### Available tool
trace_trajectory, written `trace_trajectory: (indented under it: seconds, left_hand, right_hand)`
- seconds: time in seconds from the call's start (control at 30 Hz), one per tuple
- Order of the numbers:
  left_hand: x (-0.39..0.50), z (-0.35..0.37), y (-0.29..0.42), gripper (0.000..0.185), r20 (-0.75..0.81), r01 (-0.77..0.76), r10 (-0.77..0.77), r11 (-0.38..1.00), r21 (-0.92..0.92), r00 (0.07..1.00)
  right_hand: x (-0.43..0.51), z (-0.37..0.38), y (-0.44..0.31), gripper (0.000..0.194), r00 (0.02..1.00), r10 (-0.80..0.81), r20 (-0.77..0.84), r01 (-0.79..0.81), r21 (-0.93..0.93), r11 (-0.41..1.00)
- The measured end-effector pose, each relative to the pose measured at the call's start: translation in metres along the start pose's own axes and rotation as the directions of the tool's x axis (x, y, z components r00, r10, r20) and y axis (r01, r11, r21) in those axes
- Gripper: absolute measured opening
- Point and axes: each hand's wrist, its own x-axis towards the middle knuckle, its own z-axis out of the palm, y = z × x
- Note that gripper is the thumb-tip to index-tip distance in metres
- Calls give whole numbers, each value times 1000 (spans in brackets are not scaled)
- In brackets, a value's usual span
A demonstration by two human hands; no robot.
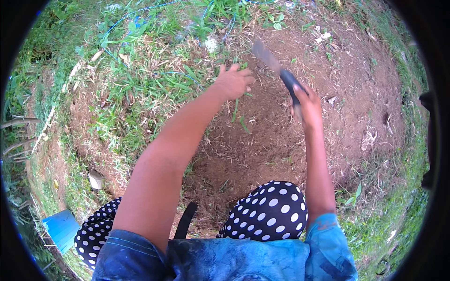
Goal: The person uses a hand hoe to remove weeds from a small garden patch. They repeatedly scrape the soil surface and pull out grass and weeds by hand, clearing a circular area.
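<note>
My right hand (307, 103) grips the black handle of a bladed hand tool (290, 84), perhaps a knife or trowel. Its dull metal blade points up and left over the soil and is blurred, so its exact shape is uncertain. To its left, my left hand (233, 82) is stretched out with the fingers apart, above the border between green grass (158, 84) and bare brown soil (253, 151). A few grass blades (242, 119) show just below the palm; whether the fingers touch any is hidden.
Blue cord (116, 24) runs through the grass at the upper left. A blue container (61, 230) and a whitish object (96, 180) stand at the left. Dry leaves (368, 140) litter the soil at right. My knees in polka-dot cloth (269, 212) frame the near ground.
</note>
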Motion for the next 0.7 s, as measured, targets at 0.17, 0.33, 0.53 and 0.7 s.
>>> trace_trajectory:
  seconds: [0.17, 0.33, 0.53, 0.7]
  left_hand:
    - [8, 36, -17, 29, 197, 98, -137, 976, 197, 971]
    - [-8, 50, -49, 25, 93, 12, -21, 995, 96, 995]
    - [-22, 37, -21, 27, -5, 217, -217, 976, 15, 976]
    - [-41, 49, -34, 23, 19, 272, -271, 962, -13, 962]
  right_hand:
    - [-96, -62, 23, 40, 960, 272, 74, -281, 228, 932]
    - [-119, -89, 32, 45, 920, 365, 142, -391, 273, 879]
    - [-37, 71, 57, 42, 996, -1, 84, 32, -374, 927]
    - [-42, 40, 30, 45, 984, 140, 111, -115, -203, 972]
